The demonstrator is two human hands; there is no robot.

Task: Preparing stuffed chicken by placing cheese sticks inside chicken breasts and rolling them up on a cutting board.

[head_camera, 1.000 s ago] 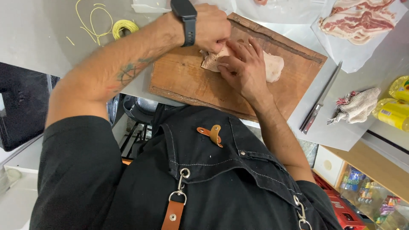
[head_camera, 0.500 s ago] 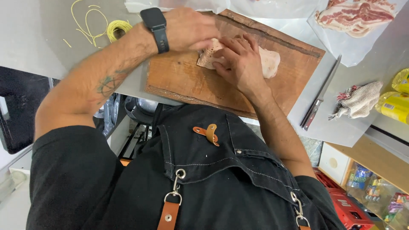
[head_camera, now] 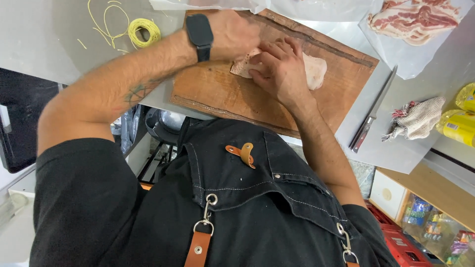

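Observation:
A pale piece of raw meat [head_camera: 317, 72] lies on a brown wooden cutting board [head_camera: 222, 94]. Both of my hands are on it. My left hand [head_camera: 232, 34], with a black watch on its wrist, is closed at the meat's left end, where a folded reddish edge shows. My right hand [head_camera: 280, 74] lies across the middle of the meat with its fingers curled over it. The hands hide most of the meat.
A long knife [head_camera: 372, 116] lies on the steel counter right of the board, next to a crumpled cloth [head_camera: 416, 118]. Bacon slices on white paper [head_camera: 414, 20] sit at the top right. Yellow twine roll [head_camera: 143, 31] at top left; yellow bottles [head_camera: 461, 124] at the right edge.
Both hands stay on the meat, and the right hand's fingers have curled further over it. The view has shifted slightly.

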